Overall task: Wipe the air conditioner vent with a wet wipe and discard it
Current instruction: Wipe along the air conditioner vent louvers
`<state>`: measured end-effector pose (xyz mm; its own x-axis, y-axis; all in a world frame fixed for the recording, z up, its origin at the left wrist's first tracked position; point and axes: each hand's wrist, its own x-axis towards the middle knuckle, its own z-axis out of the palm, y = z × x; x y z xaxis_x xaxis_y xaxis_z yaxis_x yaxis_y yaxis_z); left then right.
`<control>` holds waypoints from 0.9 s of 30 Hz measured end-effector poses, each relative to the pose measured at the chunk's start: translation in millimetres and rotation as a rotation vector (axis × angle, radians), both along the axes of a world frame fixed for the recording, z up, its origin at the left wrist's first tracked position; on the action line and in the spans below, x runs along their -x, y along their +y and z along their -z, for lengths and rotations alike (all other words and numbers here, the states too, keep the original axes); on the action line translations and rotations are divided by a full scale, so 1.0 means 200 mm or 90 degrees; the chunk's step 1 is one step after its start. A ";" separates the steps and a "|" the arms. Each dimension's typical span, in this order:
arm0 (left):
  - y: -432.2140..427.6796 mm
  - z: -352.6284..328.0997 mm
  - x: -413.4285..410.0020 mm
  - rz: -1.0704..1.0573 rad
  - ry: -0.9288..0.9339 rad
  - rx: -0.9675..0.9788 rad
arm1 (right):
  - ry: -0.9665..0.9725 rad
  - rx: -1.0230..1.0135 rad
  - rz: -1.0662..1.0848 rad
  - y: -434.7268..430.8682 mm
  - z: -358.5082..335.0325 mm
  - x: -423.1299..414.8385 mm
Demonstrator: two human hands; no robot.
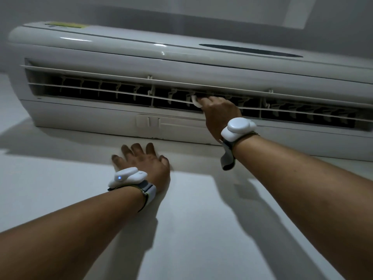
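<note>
Head view: right hand point(219, 113) seemingly pinching wet wipe point(196, 101) on vent point(101, 91); sweep toward three o'clock, left hand point(144, 162) splayed flat on wall point(60, 178).

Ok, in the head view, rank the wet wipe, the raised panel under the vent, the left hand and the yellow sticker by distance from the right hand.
1. wet wipe: pinched by the right hand, at the vent.
2. raised panel: just lower left, on the air conditioner underside.
3. left hand: pressed on the wall below.
4. yellow sticker: far left, on top.
</note>
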<state>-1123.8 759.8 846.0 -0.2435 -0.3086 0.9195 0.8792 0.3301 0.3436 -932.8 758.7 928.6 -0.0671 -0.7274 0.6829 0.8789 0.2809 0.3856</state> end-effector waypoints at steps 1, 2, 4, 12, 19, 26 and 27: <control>0.01 0.00 -0.02 0.010 0.002 -0.002 | 0.008 0.002 0.005 0.03 0.00 -0.05; 0.00 0.00 0.00 0.015 0.005 -0.002 | 0.012 0.002 0.006 0.04 0.00 -0.07; -0.01 0.00 0.00 0.023 0.011 -0.002 | 0.015 -0.001 0.010 0.08 0.00 -0.14; -0.03 0.01 -0.01 0.024 0.018 -0.008 | 0.043 0.001 0.025 0.19 0.02 -0.40; -0.03 0.01 -0.01 0.024 0.017 -0.006 | 0.017 0.036 0.015 0.19 0.02 -0.45; -0.01 0.00 0.01 0.018 0.021 -0.008 | 0.070 0.052 -0.049 0.15 0.04 -0.34; -0.01 0.00 0.01 0.019 0.023 -0.006 | 0.073 0.047 -0.056 0.14 0.04 -0.33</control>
<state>-1125.7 757.1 845.8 -0.2200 -0.3105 0.9248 0.9003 0.3005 0.3151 -867.2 787.4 920.6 0.0763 -0.6752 0.7337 0.8866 0.3826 0.2599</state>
